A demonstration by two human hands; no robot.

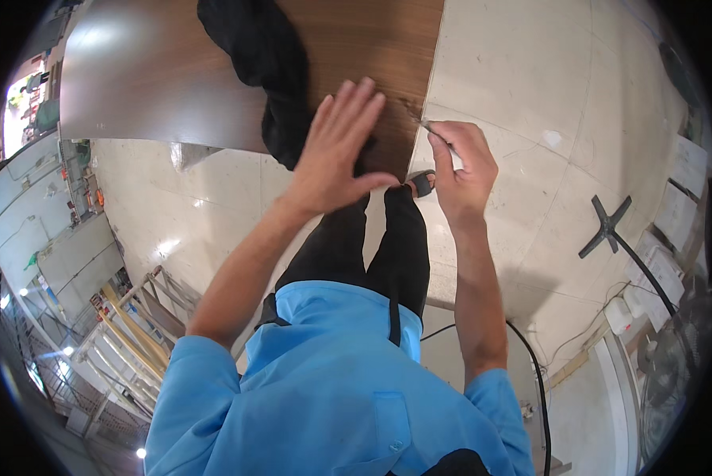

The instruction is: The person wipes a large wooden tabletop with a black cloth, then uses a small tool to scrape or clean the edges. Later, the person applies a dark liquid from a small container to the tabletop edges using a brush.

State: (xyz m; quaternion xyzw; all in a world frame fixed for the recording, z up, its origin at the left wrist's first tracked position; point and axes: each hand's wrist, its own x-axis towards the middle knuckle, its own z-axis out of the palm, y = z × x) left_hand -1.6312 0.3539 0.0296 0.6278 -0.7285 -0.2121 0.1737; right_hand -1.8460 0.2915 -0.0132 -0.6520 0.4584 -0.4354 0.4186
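My left hand (342, 148) is open, palm down, fingers spread and slightly blurred. It is over the near edge of a brown wooden tabletop (364, 40), beside a bunched black cloth (261, 47). The cloth runs across the top and droops over its near edge. Pinched in my right hand (465, 163) is a slim grey tool (426, 124), its tip directed left at the table's right corner. Most of it is hidden in my fingers, so its kind is unclear. Small dark marks (410, 109) show on the wood by the tip.
Pale floor tiles (522, 119) surround the table. On the right lie a black cross-shaped stand base (606, 228) and a cable (538, 365). A metal rack (130, 333) with long strips stands at the lower left, and grey cabinets (47, 214) are further left.
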